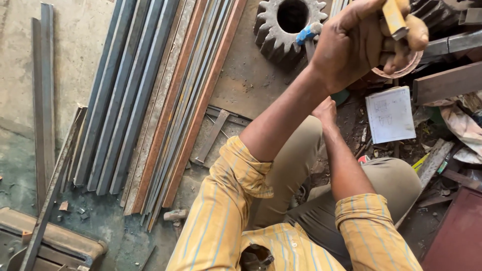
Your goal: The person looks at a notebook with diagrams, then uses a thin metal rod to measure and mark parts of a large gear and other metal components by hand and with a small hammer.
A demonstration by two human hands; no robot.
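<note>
Person sits on the workshop floor, knees drawn up, yellow striped sleeves rolled to the elbow.

- Left hand (362, 42) is raised in front of the head. Its fingers are curled tight around a short yellow bar (394, 17), which sticks out above the fist. Held high and close, probably for a good look at it. A rusty round ring (401, 68) sits just under the fist; contact unclear.
- Right hand (326, 109) is low by the knee, half hidden behind the left forearm. Cannot tell if it grips anything.
- A large toothed gear (288, 25) lies flat beyond the hands, with a blue-tipped tool (306, 34) at its edge.
- Long steel strips (150, 100) lie side by side on the left, sorted by length.
- 1 white rectangular paper sheet (390, 114) with faint printing lies among scrap on the right.
</note>
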